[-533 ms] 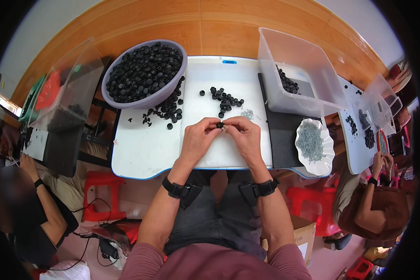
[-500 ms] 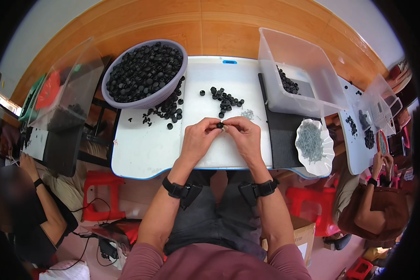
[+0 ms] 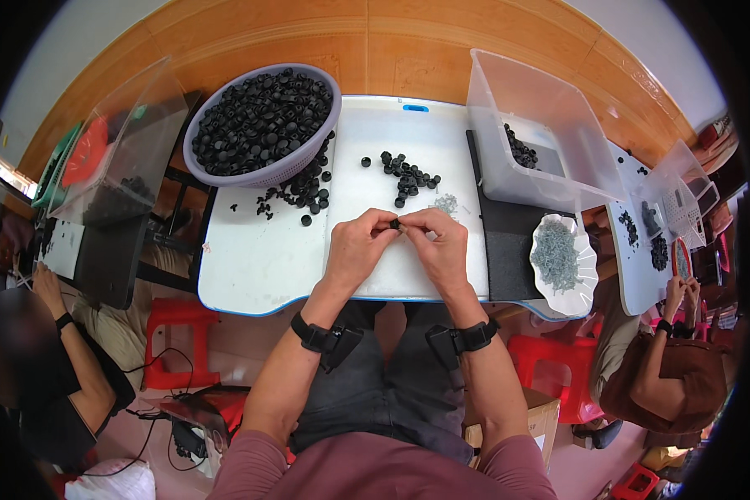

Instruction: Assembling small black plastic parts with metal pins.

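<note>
Above the near part of the white table, my left hand [image 3: 360, 245] pinches a small black round cap [image 3: 395, 223] between its fingertips. My right hand [image 3: 438, 243] meets it from the other side with thumb and forefinger closed at the cap; whether they hold a second small piece is too small to tell. Just beyond my fingers lies a loose cluster of black caps [image 3: 410, 180]. A little heap of tiny pale grey pieces [image 3: 446, 203] sits to the right of that cluster.
A lilac basket [image 3: 335, 125] heaped with black caps stands far left, with loose parts [image 3: 296, 192] spilled beside it. At right are a clear plastic bin [image 3: 550, 187], a black mat [image 3: 508, 242] and a scalloped white dish [image 3: 587, 275] of grey pieces. Co-workers sit either side.
The view has shifted slightly. My hands stay together at the black cap, with only a small shift of the fingers.
</note>
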Demonstrator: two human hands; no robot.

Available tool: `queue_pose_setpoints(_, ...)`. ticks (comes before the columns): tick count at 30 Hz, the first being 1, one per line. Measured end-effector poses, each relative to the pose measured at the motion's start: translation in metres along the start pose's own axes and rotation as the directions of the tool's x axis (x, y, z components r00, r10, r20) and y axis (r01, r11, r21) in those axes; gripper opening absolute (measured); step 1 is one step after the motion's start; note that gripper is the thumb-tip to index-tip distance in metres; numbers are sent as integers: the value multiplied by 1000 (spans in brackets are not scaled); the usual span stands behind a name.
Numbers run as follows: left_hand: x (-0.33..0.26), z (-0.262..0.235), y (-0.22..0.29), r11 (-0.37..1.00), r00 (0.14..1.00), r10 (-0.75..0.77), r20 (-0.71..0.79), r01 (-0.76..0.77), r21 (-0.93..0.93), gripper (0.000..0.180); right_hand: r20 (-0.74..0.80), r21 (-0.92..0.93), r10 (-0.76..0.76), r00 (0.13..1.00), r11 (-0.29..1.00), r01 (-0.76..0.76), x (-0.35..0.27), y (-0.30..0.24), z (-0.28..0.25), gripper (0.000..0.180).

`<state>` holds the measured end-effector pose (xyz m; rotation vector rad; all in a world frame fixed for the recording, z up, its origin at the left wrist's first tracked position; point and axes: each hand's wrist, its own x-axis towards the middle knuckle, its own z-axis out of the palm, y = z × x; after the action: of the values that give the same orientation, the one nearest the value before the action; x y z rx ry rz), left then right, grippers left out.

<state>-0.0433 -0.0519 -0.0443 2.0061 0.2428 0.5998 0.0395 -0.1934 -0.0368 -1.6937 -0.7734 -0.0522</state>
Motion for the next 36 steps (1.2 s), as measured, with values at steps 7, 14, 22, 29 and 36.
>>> queue_pose_setpoints(7,3,-2,-2,999,999,-32,32,33,-16,23,27,-119,-109,994,987,112,-1,-4,0,11)
queue_pose_setpoints(14,7,-10,-7,938,969,-187,160,225,-265,30,8,-169,-186,983,968,184,-3,-6,3,18)
queue_pose_setpoints(22,9,-16,-5,886,951,-234,202,294,-357,27,38,-120,-236,971,964,239,-4,-6,2,17)
queue_pose_setpoints(29,5,-15,3,913,963,-210,167,254,-318,27,9,51,63,998,997,-63,0,-2,-1,11)
queue_pose_setpoints(36,5,-11,5,944,971,-168,171,208,-254,29,25,79,152,988,985,-154,0,8,0,11)
